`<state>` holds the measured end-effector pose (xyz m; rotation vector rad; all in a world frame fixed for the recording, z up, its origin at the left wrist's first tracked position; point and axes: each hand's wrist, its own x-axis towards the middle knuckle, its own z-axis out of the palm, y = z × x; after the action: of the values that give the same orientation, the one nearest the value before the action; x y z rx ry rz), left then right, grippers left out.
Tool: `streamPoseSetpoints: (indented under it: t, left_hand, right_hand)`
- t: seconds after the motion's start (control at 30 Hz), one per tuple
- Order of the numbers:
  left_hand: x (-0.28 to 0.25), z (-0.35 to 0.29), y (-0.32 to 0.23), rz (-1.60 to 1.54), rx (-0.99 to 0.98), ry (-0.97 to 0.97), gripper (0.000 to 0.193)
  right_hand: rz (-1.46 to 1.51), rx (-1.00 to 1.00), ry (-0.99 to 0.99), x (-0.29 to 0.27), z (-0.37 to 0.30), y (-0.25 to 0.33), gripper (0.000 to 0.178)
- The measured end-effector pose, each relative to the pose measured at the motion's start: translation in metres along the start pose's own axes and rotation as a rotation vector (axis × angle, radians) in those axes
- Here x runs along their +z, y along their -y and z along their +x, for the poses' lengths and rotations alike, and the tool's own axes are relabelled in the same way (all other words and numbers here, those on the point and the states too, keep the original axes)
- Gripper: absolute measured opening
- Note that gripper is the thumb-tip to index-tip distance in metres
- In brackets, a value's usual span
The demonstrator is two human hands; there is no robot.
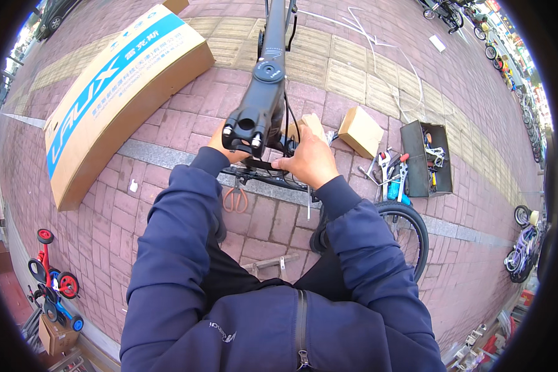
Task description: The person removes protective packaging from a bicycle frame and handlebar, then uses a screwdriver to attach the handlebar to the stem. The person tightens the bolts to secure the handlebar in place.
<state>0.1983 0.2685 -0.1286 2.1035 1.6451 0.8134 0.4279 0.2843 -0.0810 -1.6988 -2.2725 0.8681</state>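
A black bicycle frame (275,37) stands upside-down or tilted toward me; which one I cannot tell. Its black stem (249,127), with bare clamp bolts, points at me between my hands. My left hand (224,146) reaches in at the stem's left side, its fingertips hidden behind it. On the other side my right hand (311,159) is curled below the stem, thumb bent against a dark part beside the cables. What it grips is mostly covered. Beneath the hands lies a pair of scissors-like handles (235,199), brownish orange. A wheel with a black tyre (420,239) shows beside my right forearm.
A long cardboard box (161,77) lies at the left. To the right are a small carton (361,132), loose wrenches (384,162) and a dark toolbox (411,162). White strapping (373,43) trails over the paving farther off. Small children's bikes (48,263) stand at lower left.
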Motion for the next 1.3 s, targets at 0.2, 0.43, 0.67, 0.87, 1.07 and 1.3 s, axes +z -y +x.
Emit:
streamPoseSetpoints:
  t: [0.2, 0.43, 0.67, 0.87, 1.07, 1.3]
  left_hand:
    - [-0.007, -0.007, -0.007, -0.14, -0.185, -0.09, 0.027]
    - [-0.007, -0.014, -0.04, -0.138, -0.15, 0.008, 0.031]
    - [0.007, -0.026, -0.051, -0.207, -0.186, 0.015, 0.032]
    - [0.002, -0.028, -0.028, 0.077, -0.177, 0.203, 0.034]
    - [0.005, -0.019, -0.026, -0.074, -0.254, 0.175, 0.042]
    - [-0.011, -0.012, -0.044, 0.078, -0.339, 0.24, 0.044]
  right_hand:
    - [0.128, -0.043, -0.101, 0.017, 0.016, -0.002, 0.05]
    - [0.1, -0.104, -0.126, 0.008, 0.01, -0.026, 0.039]
    - [0.145, -0.25, -0.089, 0.0, -0.005, -0.037, 0.035]
    - [-0.014, -0.123, -0.013, 0.003, -0.003, -0.022, 0.05]
    - [0.029, -0.108, -0.053, 0.006, -0.003, -0.023, 0.047]
    - [0.143, -0.132, -0.086, 0.008, -0.009, -0.021, 0.05]
